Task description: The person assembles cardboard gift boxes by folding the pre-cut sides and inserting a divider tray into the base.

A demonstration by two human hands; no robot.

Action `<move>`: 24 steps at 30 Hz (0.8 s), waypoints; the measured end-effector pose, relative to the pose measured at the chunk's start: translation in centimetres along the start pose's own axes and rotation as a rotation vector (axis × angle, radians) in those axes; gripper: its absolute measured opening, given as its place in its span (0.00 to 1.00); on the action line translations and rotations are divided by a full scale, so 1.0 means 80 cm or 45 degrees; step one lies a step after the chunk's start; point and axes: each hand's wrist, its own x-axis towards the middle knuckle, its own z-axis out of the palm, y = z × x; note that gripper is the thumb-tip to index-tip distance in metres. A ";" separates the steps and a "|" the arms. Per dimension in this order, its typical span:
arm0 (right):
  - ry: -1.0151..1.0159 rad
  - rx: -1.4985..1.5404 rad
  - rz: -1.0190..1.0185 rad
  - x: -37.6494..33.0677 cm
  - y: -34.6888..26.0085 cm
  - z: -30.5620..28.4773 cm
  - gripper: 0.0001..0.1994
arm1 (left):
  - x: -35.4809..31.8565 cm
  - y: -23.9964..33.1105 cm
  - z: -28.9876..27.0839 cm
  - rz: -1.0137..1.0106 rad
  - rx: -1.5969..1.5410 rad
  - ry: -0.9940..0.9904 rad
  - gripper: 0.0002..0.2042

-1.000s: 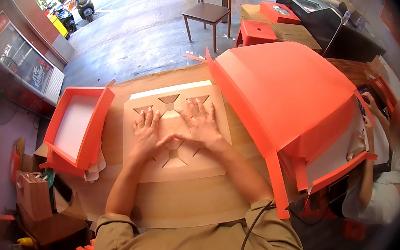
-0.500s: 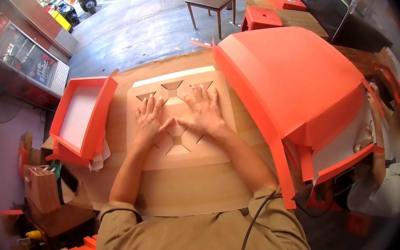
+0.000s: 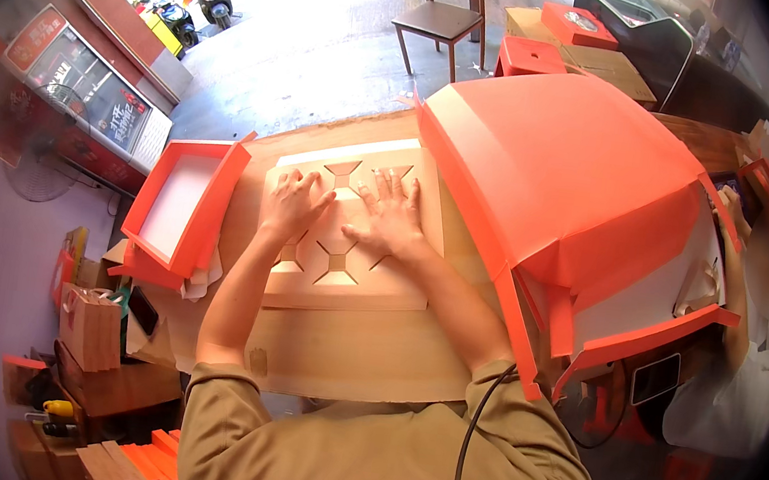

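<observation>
A tan cardboard insert [image 3: 388,290] with several X-slit cutouts lies flat on the brown board in front of me. Over its left side, my left hand [image 3: 297,205] rests with bent fingers pressed down near an upper-left cutout and the thumb held apart. Flat on the insert's right half is my right hand [image 3: 391,217], fingers spread, between the upper and lower cutouts. Neither hand grips anything. Some lower-left slits are partly hidden by my left wrist.
An orange-red open box [image 3: 236,169] with a white inside stands left. Big folded orange-red sheets [image 3: 558,156] rise at right, beside another person's arm [image 3: 739,293]. A chair [image 3: 435,21] and red stool [image 3: 530,56] stand beyond the table. A phone [image 3: 143,310] lies at left.
My left hand's fingers have gone from flat to bent, and it has shifted up the insert, uncovering lower-left slits. My right hand stays spread in place. The whole view has swung slightly.
</observation>
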 end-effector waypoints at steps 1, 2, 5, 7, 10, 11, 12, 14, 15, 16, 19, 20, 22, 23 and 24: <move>-0.011 0.005 -0.002 -0.001 -0.003 -0.005 0.49 | 0.012 -0.004 -0.002 -0.057 -0.028 0.038 0.26; -0.022 0.010 -0.002 -0.002 -0.006 -0.010 0.50 | 0.025 -0.010 0.001 -0.111 -0.056 0.075 0.23; 0.011 0.033 -0.020 0.000 -0.008 -0.009 0.50 | 0.059 -0.030 0.023 -0.150 -0.140 0.380 0.18; -0.041 0.021 -0.015 -0.003 -0.007 -0.014 0.50 | 0.075 -0.030 0.033 -0.382 -0.172 0.234 0.18; -0.057 -0.007 -0.004 -0.006 -0.004 -0.016 0.51 | 0.080 -0.033 0.048 -0.352 -0.160 0.292 0.20; -0.062 -0.031 -0.001 -0.008 -0.004 -0.018 0.50 | 0.080 -0.033 0.053 -0.356 -0.155 0.285 0.20; -0.067 -0.049 0.002 -0.008 -0.005 -0.019 0.50 | 0.077 -0.034 0.056 -0.344 -0.130 0.325 0.21; -0.055 -0.048 0.005 -0.009 -0.003 -0.013 0.50 | 0.073 -0.031 0.058 -0.285 -0.152 0.397 0.20; -0.052 -0.043 -0.002 -0.009 -0.002 -0.010 0.50 | 0.070 -0.028 0.054 -0.263 -0.159 0.431 0.20; -0.045 -0.032 0.000 -0.009 -0.003 -0.010 0.50 | 0.066 -0.022 0.042 -0.314 -0.241 0.342 0.18; -0.026 0.004 -0.007 -0.009 -0.005 -0.015 0.50 | 0.071 -0.038 0.060 -0.110 -0.163 0.601 0.16; -0.023 0.021 -0.010 -0.008 -0.006 -0.015 0.49 | 0.072 -0.046 0.064 -0.102 -0.237 0.523 0.16; -0.016 0.066 -0.012 -0.008 -0.004 -0.021 0.49 | 0.077 -0.045 0.065 -0.017 -0.307 0.494 0.14; -0.015 0.093 -0.034 -0.009 -0.002 -0.023 0.48 | 0.076 -0.045 0.065 0.024 -0.340 0.480 0.13; -0.005 0.117 -0.049 -0.010 0.002 -0.030 0.48 | 0.076 -0.044 0.064 0.048 -0.393 0.410 0.13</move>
